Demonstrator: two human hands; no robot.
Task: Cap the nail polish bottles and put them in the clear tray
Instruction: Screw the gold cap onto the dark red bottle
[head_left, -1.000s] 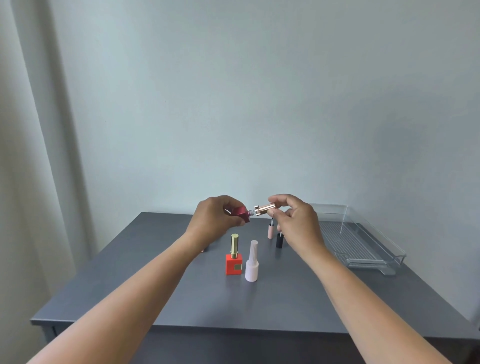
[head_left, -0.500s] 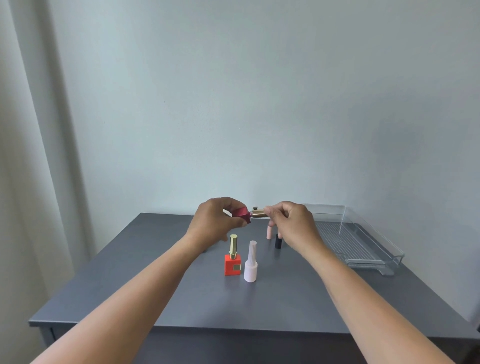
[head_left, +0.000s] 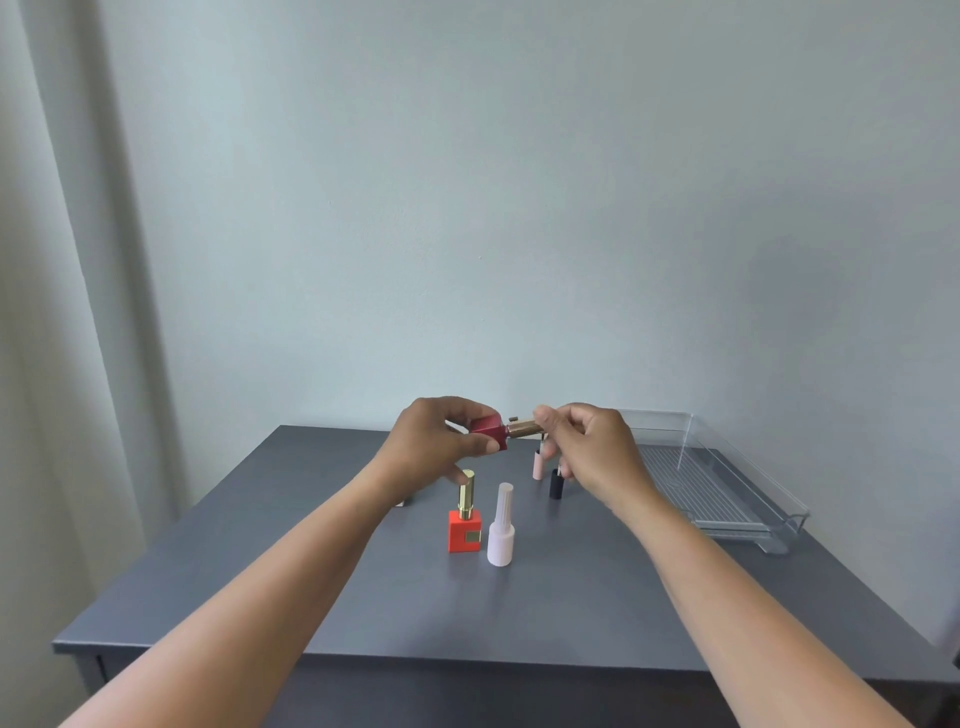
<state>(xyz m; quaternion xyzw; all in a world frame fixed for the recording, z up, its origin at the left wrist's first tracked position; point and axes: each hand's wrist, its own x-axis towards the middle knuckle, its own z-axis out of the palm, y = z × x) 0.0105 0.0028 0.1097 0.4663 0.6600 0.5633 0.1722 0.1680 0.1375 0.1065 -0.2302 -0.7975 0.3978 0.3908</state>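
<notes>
Looks like a plain room in a home: a bare pale wall (head_left: 519, 208) behind, a light curtain (head_left: 62, 312) hanging at the left, and a dark grey counter (head_left: 363, 597) pushed against the wall, with small nail polish bottles (head_left: 465, 530) and a clear tray (head_left: 748, 483) at the right.

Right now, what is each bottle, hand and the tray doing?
Dark red bottle: held sideways, gold cap at its neck.
Left hand: gripping the bottle.
Right hand: pinching the cap.
Orange bottle: upright, capped.
White bottle: upright, capped.
Clear tray: no bottles inside.
</notes>
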